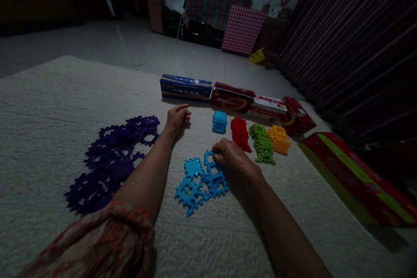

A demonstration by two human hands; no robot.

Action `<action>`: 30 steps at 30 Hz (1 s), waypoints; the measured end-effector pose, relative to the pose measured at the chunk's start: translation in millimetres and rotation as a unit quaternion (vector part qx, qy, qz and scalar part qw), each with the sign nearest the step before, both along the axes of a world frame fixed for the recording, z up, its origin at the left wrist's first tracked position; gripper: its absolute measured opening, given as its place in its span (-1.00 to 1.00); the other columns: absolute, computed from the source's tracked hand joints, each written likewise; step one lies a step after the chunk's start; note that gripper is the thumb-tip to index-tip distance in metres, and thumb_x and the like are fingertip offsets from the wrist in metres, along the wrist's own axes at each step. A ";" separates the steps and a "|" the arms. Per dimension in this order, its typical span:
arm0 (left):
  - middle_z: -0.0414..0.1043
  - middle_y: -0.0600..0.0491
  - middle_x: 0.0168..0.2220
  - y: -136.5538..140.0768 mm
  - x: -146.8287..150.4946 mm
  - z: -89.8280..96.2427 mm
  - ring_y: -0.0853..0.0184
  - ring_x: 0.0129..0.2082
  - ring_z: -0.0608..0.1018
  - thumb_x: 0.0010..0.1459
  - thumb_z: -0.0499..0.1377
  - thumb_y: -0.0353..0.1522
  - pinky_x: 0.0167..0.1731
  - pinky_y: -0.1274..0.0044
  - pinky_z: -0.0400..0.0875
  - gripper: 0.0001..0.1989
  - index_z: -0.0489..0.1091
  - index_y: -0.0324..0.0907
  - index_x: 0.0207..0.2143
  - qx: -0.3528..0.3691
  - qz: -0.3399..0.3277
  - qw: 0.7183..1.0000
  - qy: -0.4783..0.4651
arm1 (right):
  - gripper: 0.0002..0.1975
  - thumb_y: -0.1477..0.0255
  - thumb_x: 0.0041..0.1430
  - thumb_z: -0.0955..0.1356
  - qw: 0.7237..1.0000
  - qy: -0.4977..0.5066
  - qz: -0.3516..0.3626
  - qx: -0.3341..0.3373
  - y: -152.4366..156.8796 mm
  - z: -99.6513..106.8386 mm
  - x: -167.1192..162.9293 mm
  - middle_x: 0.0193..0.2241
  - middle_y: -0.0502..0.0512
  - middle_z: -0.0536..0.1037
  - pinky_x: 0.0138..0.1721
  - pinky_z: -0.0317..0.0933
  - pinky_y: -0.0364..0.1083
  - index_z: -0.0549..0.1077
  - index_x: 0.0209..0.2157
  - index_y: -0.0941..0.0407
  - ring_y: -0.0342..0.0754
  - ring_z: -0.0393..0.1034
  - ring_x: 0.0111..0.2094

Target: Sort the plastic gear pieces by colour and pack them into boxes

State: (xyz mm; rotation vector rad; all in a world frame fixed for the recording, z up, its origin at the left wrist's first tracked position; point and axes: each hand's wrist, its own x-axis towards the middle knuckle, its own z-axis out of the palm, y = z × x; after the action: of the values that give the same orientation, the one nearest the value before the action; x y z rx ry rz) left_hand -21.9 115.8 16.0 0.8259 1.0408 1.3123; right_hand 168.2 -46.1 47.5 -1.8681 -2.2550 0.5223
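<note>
Right hand (232,156) touches loose blue pieces (198,181) — boxes (233,96) shut.

left sleeve (107,239): orange-red patterned cloth (pushed up) | right forearm (280,226): bare

Loose light-blue plastic interlocking tiles (198,182) — square, notched edges, some solid and some open-framed — lie flat and overlapping in a small scatter on the pale quilted mat. One open-framed tile at the scatter's far right edge sits under the right hand's (233,160) fingertips — contact there, grip not discernible. Remaining tiles untouched, just left of that hand.
</note>
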 end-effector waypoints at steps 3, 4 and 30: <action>0.46 0.10 -0.52 1.0 -0.7 -1.5 0.50 -0.63 0.43 -0.03 0.19 -0.54 -0.65 0.67 0.22 -0.72 0.47 -0.26 -0.21 0.004 -0.002 1.000 0.001 | -0.85 0.55 0.12 0.36 1.000 0.014 -0.005 0.001 0.3 -3.6 -3.1 -0.26 0.12 0.52 -0.23 0.21 -0.11 0.56 -0.28 0.11 -0.04 0.38 -0.23; 0.46 0.10 -0.52 1.3 -0.9 -2.1 0.50 -0.63 0.43 -0.04 0.20 -0.54 -0.64 0.67 0.22 -0.72 0.47 -0.26 -0.21 0.006 -0.004 1.000 -0.001 | -0.86 0.55 0.11 0.37 0.999 0.034 -0.002 0.002 0.8 -4.4 -1.9 -0.27 0.10 0.53 -0.24 0.21 -0.11 0.55 -0.29 0.11 -0.05 0.39 -0.25; 0.45 0.10 -0.51 1.2 -0.7 -1.7 0.50 -0.62 0.41 -0.05 0.20 -0.54 -0.62 0.65 0.22 -0.70 0.48 -0.26 -0.19 0.002 -0.008 1.000 0.005 | -0.57 0.59 0.14 0.31 0.988 0.109 0.061 0.094 -2.1 -4.9 5.7 0.20 0.21 0.38 0.23 0.13 0.08 0.39 0.05 0.05 0.07 0.24 0.22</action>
State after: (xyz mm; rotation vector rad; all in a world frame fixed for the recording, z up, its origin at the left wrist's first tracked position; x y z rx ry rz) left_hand -22.6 117.0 14.3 0.8419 1.0377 1.2977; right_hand 174.0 -48.2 42.6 -1.5140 -2.1985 0.4857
